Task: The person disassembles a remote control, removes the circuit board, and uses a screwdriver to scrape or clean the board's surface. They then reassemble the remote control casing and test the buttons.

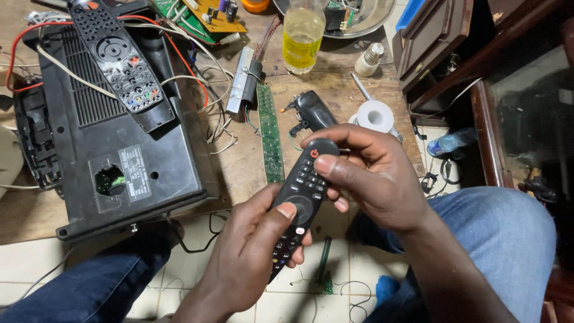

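Observation:
A slim black remote control (302, 197) with a red power button at its top is held at frame centre, above my knees. My left hand (248, 254) grips its lower half from beneath, the thumb lying on the round navigation pad. My right hand (371, 173) wraps the upper end, thumb pressed on the buttons just below the power button and fingers curled behind the top.
A wooden bench (239, 161) carries a black device casing (119, 149) with a keypad panel (116, 57) and loose wires on it, a green strip board (270, 134), a yellow-liquid bottle (302, 36), a solder reel (375, 115) and a metal bowl (365, 21). Dark wooden furniture (442, 42) stands right.

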